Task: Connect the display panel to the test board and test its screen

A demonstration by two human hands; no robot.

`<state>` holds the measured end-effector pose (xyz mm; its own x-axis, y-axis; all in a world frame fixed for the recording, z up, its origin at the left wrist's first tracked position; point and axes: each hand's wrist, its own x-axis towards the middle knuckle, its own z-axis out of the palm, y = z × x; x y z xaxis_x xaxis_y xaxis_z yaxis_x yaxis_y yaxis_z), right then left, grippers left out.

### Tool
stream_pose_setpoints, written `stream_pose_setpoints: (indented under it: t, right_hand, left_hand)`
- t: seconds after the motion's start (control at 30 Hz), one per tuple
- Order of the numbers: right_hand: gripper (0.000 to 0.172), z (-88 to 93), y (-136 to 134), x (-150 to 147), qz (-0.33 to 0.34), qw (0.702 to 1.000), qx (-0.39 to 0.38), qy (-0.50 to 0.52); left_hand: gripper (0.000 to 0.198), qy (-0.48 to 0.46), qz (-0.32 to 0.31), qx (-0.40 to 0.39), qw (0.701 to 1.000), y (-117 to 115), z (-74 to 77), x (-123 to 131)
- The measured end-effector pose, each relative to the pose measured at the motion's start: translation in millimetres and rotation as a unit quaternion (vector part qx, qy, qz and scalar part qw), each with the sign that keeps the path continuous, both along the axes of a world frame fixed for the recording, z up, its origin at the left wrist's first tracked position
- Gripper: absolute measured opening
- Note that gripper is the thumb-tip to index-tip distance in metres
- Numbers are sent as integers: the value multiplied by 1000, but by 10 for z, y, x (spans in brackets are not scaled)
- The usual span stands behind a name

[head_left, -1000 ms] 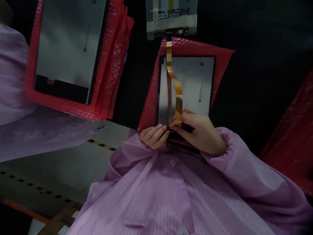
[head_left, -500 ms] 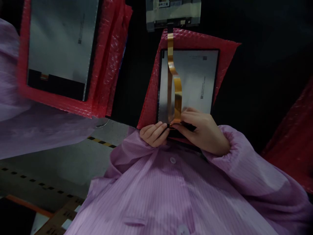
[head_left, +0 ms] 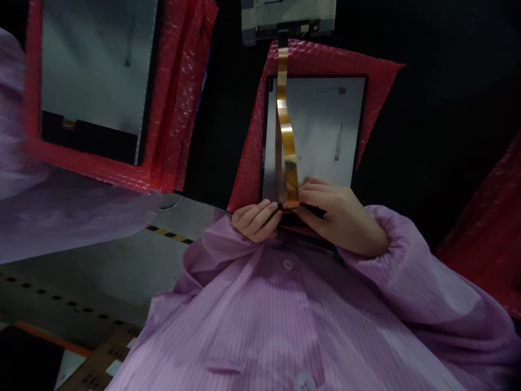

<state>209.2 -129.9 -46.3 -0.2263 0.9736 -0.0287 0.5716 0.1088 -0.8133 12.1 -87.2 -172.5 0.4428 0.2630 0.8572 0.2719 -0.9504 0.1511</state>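
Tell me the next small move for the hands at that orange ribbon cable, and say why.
Likely a small push to seat the end of the ribbon cable at the near edge of the display panel. The right hand pinches that end, the left hand braces beside it, and the cable runs slack over the panel from the board above. The connector itself is hidden.

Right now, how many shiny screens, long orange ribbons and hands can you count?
Screens: 2
Long orange ribbon: 1
Hands: 2, left hand and right hand
Total: 5
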Motion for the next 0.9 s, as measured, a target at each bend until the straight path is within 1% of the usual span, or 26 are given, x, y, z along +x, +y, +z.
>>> stream_pose_setpoints:
  t: [0.07,0.13,0.2,0.3,0.37,0.4,0.43,0.47,0.53,0.6,0.63,0.77,0.83,0.9]
  right_hand:
    - [14,6,4,6,5,1000,-8,5]
    - [14,16,6,7,5,1000,-17,5]
    - [14,24,8,6,3,1000,-24,3]
    - [14,26,13,4,8,1000,-29,-1]
    - [13,22,18,6,10,999,-30,-2]
    - [12,20,19,8,9,1000,-30,-3]
    - [12,18,20,9,9,1000,-28,-3]
    - [11,16,21,11,8,1000,-26,-4]
    - [11,13,21,12,7,1000,-23,-5]
    - [12,9,21,8,5,1000,-23,-8]
    - [12,6,21,4,3,1000,-22,-10]
    - [12,13,23,-5,6,1000,-13,-20]
    - [14,39,25,22,7,1000,-17,-13]
    - [19,77,24,84,-12,999,-31,1]
  left_hand:
    - [28,3,6,12,1000,-10,16,-6]
    - [31,53,6,-13,999,-33,-1,-38]
    - [40,139,-11,-89,986,-57,-28,-73]
    - [50,247,-28,-199,948,-67,-34,-97]
    - [50,284,-26,-235,929,-55,-10,-90]
    - [49,291,-23,-244,925,-47,4,-84]
    - [48,287,-22,-245,926,-41,16,-77]
    - [48,270,-22,-235,933,-38,23,-71]
    - [47,206,-31,-191,959,-46,20,-64]
    - [46,147,-39,-152,977,-72,1,-61]
    - [46,132,-35,-143,980,-89,-11,-60]
    - [43,96,12,-123,988,-141,-44,-40]
    - [41,80,14,-126,989,-145,-28,-12]
    - [40,70,22,-122,990,-142,32,20]
